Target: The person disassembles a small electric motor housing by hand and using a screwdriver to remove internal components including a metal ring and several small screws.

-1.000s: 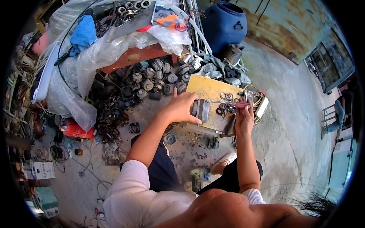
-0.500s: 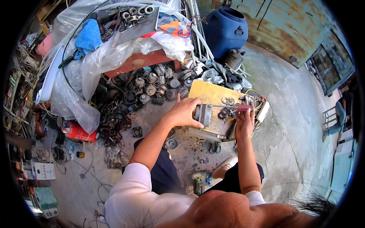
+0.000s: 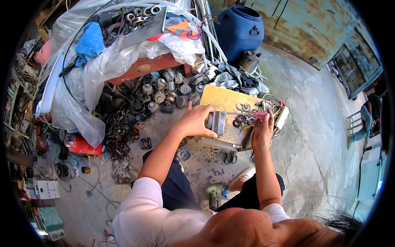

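On a yellow board [image 3: 214, 95] in front of me, my left hand [image 3: 195, 120] is closed round a small ribbed grey metal motor [image 3: 219, 124], thumb at its near side and fingers at the far side. My right hand [image 3: 262, 131] grips the clear red handle of a screwdriver [image 3: 257, 115]. Its long shaft runs left, and the tip meets the motor's far right edge. Just right of the motor, several ring bearings [image 3: 238, 121] and small metal parts lie on the board. A dark-handled tool [image 3: 247, 139] rests near my right wrist.
Many used motors [image 3: 159, 97] are heaped on the floor beyond my left arm. A plastic-draped table [image 3: 140, 66] stands behind them, and a blue barrel [image 3: 239, 35] at the back. Coiled cables and a white power strip [image 3: 282, 117] sit right of the board. A green power tool [image 3: 212, 196] lies between my feet.
The whole view has shifted slightly, so things sit a little further left and up. Both hands keep their holds, and the screwdriver stays against the motor.
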